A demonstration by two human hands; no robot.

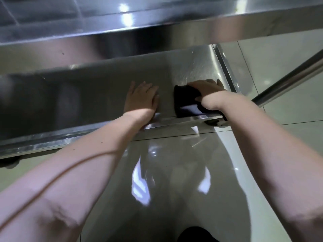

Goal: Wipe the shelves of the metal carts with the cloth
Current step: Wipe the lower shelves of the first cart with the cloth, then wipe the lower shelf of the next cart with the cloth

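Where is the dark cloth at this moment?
In the head view, the dark cloth lies on the cart's lower shelf near its right end, pressed under the right hand, right of the flat left hand.

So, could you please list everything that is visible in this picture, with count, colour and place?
upper shelf: one, shiny grey metal, top of the picture.
lower shelf: one, grey metal, middle, below the upper shelf.
cloth: one, dark, on the lower shelf near its right end.
bar: one, shiny metal, slanted at the right.
wheel: one, dark and blurred, under the lower shelf's left front corner.
floor: pale glossy tiles, below the cart.
left hand: flat on the lower shelf, left of the cloth.
right hand: presses on the cloth.
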